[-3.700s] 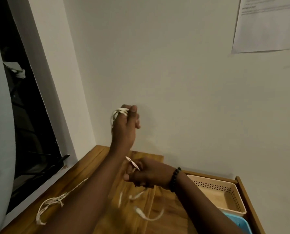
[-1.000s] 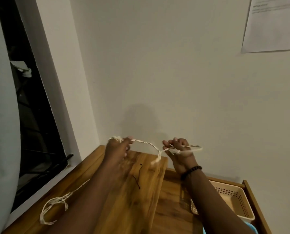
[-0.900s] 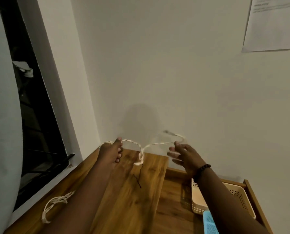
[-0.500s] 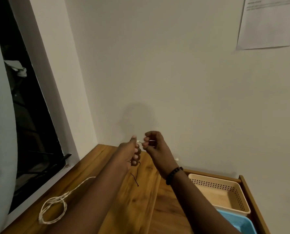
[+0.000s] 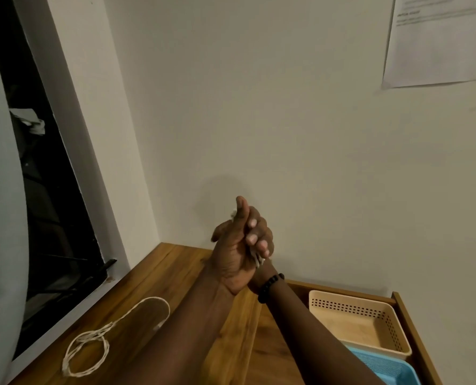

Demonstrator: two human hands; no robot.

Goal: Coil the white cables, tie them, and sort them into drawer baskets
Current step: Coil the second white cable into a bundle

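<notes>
Your left hand (image 5: 232,252) and right hand (image 5: 259,237) are clasped together above the wooden desk (image 5: 175,276), fingers wrapped over a bunched white cable (image 5: 257,259); only small bits of it peek out at the top and bottom of your grip. A second white cable (image 5: 92,345) lies loosely looped on the desk at the left. To your right, the open drawer (image 5: 406,315) holds a beige basket (image 5: 361,309) and a blue basket (image 5: 384,366) nearer you.

Single head-worn view, angled forward and down, close over wooden desktop (image 5: 175,273), facing wall corner (image 5: 150,190)
</notes>
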